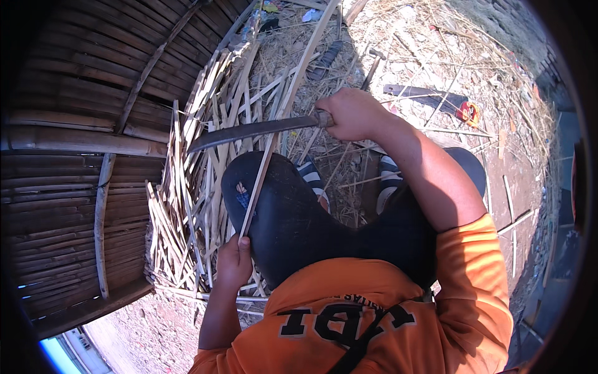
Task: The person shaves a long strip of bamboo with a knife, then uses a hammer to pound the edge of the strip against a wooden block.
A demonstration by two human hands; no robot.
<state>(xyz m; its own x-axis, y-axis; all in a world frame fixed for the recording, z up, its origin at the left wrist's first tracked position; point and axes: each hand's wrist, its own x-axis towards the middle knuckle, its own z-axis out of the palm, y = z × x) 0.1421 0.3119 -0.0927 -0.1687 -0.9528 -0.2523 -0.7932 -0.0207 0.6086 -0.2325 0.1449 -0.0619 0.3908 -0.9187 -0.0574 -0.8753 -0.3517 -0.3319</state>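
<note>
My left hand (pixel 235 262), beside my left knee, is closed around the near end of a long, pale bamboo strip (pixel 288 100). The strip slants over the knee and away to the far edge of the view. In my right hand (pixel 350 115) is the handle of a machete, gripped by wrapped fingers. Its dark, slightly curved blade (pixel 249 133) points left and crosses the strip beyond the knee. Whether the edge touches the strip, I cannot tell.
A heap of split bamboo strips (pixel 187 230) lies left of my legs, by a slatted bamboo wall (pixel 75 81). Farther off on the straw-littered ground are a hammer (pixel 374 64), a dark ribbed object (pixel 325 61) and a dark saw-like tool (pixel 430 96) with a red-and-yellow end.
</note>
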